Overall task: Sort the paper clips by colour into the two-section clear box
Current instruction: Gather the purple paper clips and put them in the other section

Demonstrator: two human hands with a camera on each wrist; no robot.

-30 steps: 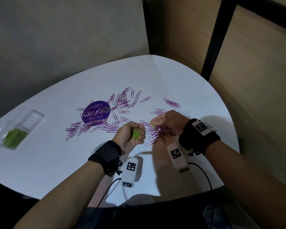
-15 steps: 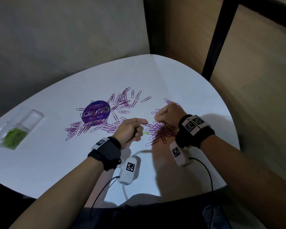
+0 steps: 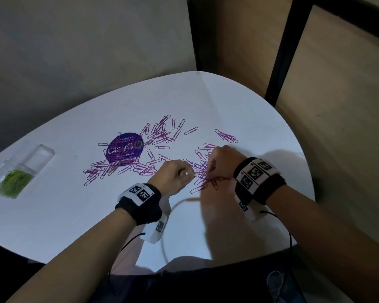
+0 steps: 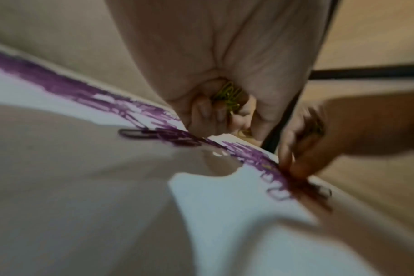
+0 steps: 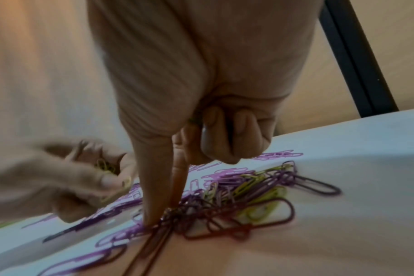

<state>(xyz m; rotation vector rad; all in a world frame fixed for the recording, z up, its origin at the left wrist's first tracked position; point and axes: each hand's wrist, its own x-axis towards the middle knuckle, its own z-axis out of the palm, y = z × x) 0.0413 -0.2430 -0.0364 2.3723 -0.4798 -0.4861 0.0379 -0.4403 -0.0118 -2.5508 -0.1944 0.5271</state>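
Purple paper clips (image 3: pixel 158 136) lie scattered over the white table (image 3: pixel 53 215). A tangled pile (image 5: pixel 236 196) under my hands mixes purple clips with a few green clips (image 5: pixel 265 205). My left hand (image 3: pixel 187 172) grips a bunch of green clips (image 4: pixel 229 97) in its curled fingers and pinches one more green clip (image 5: pixel 121 188) at thumb and forefinger. My right hand (image 3: pixel 208 169) points thumb and forefinger down into the pile (image 5: pixel 158 216), tips pinched together among the clips, other fingers curled. The clear box (image 3: pixel 20 171) sits far left, with green clips (image 3: pixel 14 181) in its near section.
A round purple sticker (image 3: pixel 125 148) lies on the table under some purple clips. The box's far section (image 3: pixel 39 156) looks empty. Wrist camera cables (image 3: pixel 169 215) trail over the table's near edge. A black post (image 3: pixel 280 51) and brown wall stand behind the table at right.
My left hand turned palm-down and moved right to the pile, taking a green clip from the right hand. My right hand lifted away, then came back down into the pile.
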